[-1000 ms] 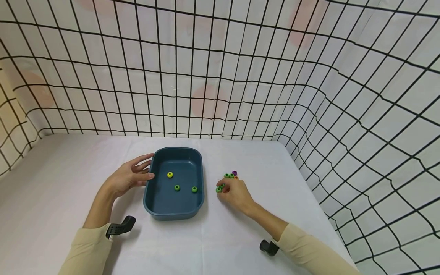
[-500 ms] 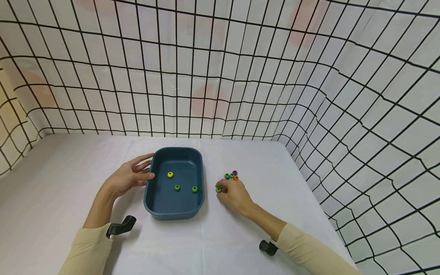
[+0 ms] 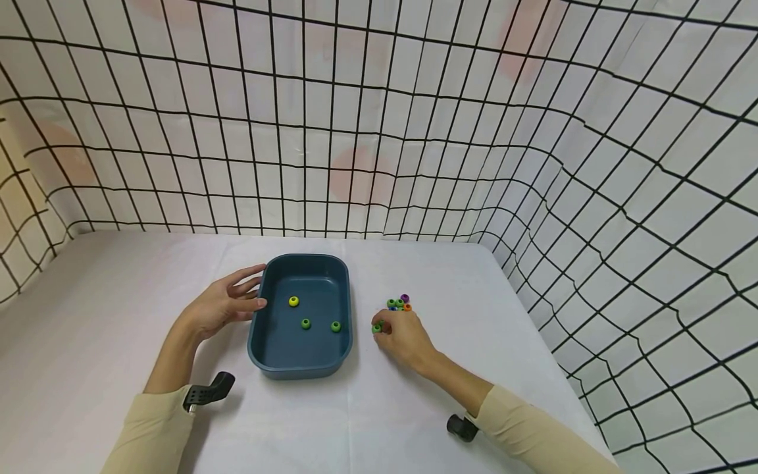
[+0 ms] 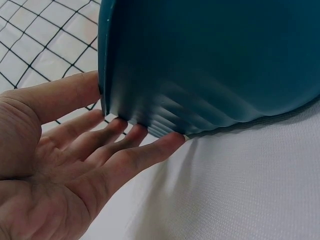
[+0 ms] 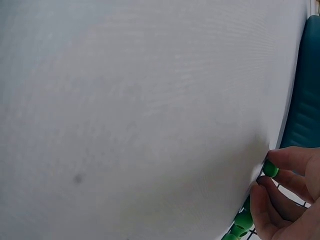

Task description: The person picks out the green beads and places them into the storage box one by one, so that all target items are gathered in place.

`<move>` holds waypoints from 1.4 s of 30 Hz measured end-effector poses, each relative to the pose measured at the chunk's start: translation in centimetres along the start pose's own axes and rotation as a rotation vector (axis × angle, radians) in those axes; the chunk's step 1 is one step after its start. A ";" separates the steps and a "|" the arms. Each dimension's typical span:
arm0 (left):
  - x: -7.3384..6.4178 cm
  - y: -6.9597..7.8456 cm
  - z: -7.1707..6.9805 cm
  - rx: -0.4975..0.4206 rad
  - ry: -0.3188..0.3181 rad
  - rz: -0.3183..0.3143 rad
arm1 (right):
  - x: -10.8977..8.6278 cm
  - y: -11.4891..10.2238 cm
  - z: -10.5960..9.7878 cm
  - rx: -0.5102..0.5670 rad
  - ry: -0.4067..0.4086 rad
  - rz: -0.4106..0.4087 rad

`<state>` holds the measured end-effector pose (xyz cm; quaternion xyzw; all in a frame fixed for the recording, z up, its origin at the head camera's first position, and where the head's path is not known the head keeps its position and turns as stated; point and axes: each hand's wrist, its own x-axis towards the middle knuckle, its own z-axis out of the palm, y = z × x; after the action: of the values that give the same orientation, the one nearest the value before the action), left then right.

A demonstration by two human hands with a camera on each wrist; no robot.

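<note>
I have a green bead (image 3: 376, 328) between the right hand (image 3: 405, 337)'s narrowly curled fingertips. More beads (image 3: 399, 303) lie just beyond that grip; left of it, the left hand (image 3: 222, 306), fingers loosely spread, touches the blue tray (image 3: 296, 352).

One blue rectangular tray (image 3: 284, 352); inside, one round yellow bead (image 3: 293, 301), two green beads (image 3: 305, 324); outside, at least one purple bead (image 3: 405, 298), one orange (image 3: 407, 307), one blue (image 3: 392, 308), four green (image 3: 376, 328).

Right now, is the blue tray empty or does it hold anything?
Not empty: the head view shows one yellow bead and two green beads inside the blue tray.
</note>
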<state>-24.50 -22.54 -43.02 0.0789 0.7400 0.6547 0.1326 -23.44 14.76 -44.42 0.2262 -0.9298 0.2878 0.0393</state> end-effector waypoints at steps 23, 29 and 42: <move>0.0 -0.2 0.0 0.008 0.012 -0.007 | 2.2 -2.2 -1.7 -0.033 0.078 -0.038; 0.0 -0.2 0.1 0.001 0.010 0.003 | 3.1 -3.0 -2.0 -0.007 0.108 -0.048; 0.0 -0.2 0.0 0.008 0.011 0.003 | 4.7 -5.0 -1.9 0.037 0.100 -0.073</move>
<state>-24.48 -22.52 -43.22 0.0769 0.7431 0.6525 0.1271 -25.57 10.22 -39.32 0.2459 -0.9123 0.3142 0.0921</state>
